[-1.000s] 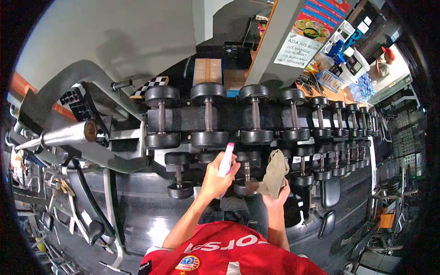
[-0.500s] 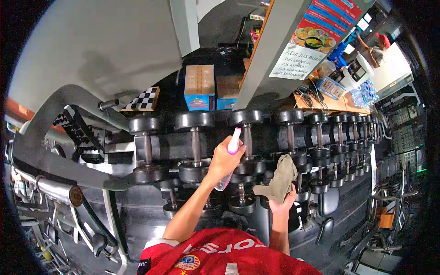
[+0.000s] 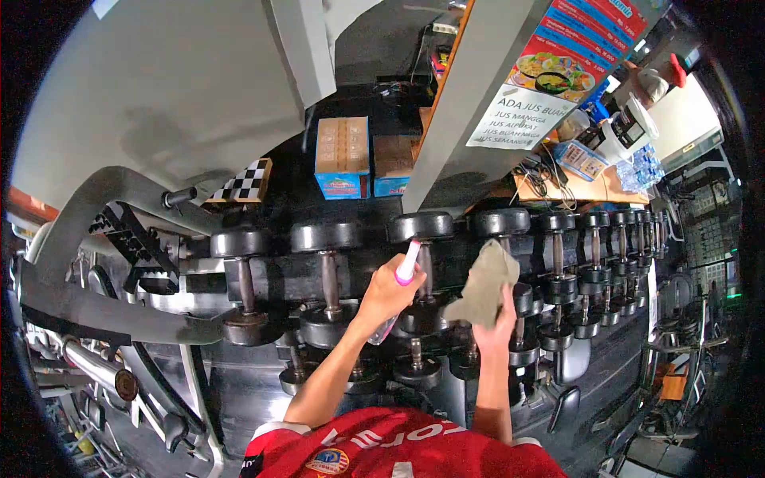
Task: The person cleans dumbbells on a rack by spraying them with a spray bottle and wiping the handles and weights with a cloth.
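My left hand grips a clear spray bottle with a pink nozzle, its nozzle raised beside the handle of a black dumbbell on the top row of the rack. Just to the right, my right hand holds an olive-grey cloth lifted up in front of the neighbouring dumbbell. Both arms reach forward over the lower row of dumbbells.
A two-tier dumbbell rack runs left to right with several black dumbbells. Blue cardboard boxes and a checkered box lie behind it. A counter with a juice sign stands at right. Grey machine frames crowd the left.
Both hands rose from the lower row of dumbbells to the top row. The cloth lifted higher and unfolded. The view tilted so the rack sits lower in frame.
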Available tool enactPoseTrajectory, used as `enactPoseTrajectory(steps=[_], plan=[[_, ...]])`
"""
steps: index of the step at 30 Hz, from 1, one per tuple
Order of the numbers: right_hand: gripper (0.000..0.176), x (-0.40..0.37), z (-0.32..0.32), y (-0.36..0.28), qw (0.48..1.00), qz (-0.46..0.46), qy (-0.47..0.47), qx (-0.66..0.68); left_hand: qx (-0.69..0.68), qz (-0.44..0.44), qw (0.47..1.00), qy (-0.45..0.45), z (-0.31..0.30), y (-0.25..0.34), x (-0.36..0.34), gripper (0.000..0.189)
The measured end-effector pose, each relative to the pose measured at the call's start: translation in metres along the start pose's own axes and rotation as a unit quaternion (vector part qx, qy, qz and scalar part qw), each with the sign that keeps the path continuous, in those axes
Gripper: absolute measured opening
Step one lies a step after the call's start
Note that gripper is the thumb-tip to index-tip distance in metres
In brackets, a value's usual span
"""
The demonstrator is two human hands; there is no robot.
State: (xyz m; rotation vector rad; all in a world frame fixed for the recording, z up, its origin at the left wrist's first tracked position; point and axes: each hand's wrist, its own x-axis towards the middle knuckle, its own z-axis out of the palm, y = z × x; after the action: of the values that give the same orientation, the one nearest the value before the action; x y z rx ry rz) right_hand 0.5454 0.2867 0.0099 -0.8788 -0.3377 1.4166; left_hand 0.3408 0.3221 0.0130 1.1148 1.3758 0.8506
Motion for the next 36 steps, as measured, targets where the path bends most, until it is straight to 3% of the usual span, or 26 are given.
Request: enactPoseTrajectory(steps=[2,3,6,8,10,15,18,20,21,22,24,27,28,30,32,34,36], plan=[[0.045,0.017,0.028,0.005,0.983,-0.041,0.127,-0.124,-0.002,0.005,1.000,-0.002,0.000,-0.005,-0.005,0.020],[0.041,0.033,0.030,0.014,0.952,-0.125,0.083,-0.266,-0.017,-0.005,1.000,0.005,0.000,-0.011,-0.009,0.021],[0.029,0.076,0.055,0.039,0.745,-0.324,-0.064,-0.580,-0.043,-0.014,0.999,0.014,0.004,-0.022,-0.022,0.021],[0.027,0.099,0.074,0.059,0.589,-0.358,-0.209,-0.694,-0.093,-0.014,0.995,0.028,0.008,-0.024,-0.032,0.019],[0.027,0.100,0.080,0.080,0.442,-0.444,-0.218,-0.748,-0.093,-0.015,0.995,0.015,0.008,-0.028,-0.039,0.018],[0.034,0.106,0.057,0.063,0.543,-0.420,-0.211,-0.696,-0.142,-0.024,0.990,0.007,-0.004,-0.036,-0.051,0.016],[0.025,0.122,0.024,0.074,0.748,-0.325,-0.086,-0.572,-0.138,-0.034,0.990,0.006,-0.014,-0.037,-0.055,0.017],[0.031,0.131,0.016,0.064,0.837,-0.110,0.002,-0.536,-0.158,-0.044,0.986,0.001,-0.017,-0.040,-0.056,0.018],[0.040,0.155,-0.017,0.083,0.820,-0.134,0.047,-0.555,-0.134,-0.048,0.990,-0.001,-0.018,-0.038,-0.057,0.017],[0.045,0.171,-0.038,0.084,0.849,-0.039,0.005,-0.527,-0.135,-0.047,0.990,-0.002,-0.018,-0.037,-0.059,0.017],[0.040,0.160,-0.026,0.081,0.808,-0.079,0.040,-0.583,-0.161,-0.037,0.986,-0.003,-0.017,-0.039,-0.064,0.017],[0.032,0.123,0.020,0.065,0.824,-0.108,0.003,-0.557,-0.165,-0.036,0.986,0.002,-0.017,-0.038,-0.070,0.016],[0.025,0.131,0.006,0.082,0.777,-0.281,-0.029,-0.563,-0.150,-0.041,0.988,0.004,-0.017,-0.037,-0.072,0.016],[0.027,0.119,0.034,0.071,0.625,-0.412,-0.129,-0.650,-0.158,-0.050,0.986,0.003,-0.016,-0.037,-0.076,0.016],[0.026,0.102,0.073,0.065,0.497,-0.436,-0.221,-0.717,-0.142,-0.051,0.989,0.005,-0.016,-0.035,-0.079,0.017],[0.023,0.102,0.084,0.084,0.431,-0.458,-0.247,-0.737,-0.143,-0.055,0.988,0.009,-0.013,-0.035,-0.081,0.018],[0.020,0.104,0.094,0.109,0.298,-0.431,-0.271,-0.807,-0.141,-0.058,0.988,0.011,-0.011,-0.035,-0.081,0.018]])
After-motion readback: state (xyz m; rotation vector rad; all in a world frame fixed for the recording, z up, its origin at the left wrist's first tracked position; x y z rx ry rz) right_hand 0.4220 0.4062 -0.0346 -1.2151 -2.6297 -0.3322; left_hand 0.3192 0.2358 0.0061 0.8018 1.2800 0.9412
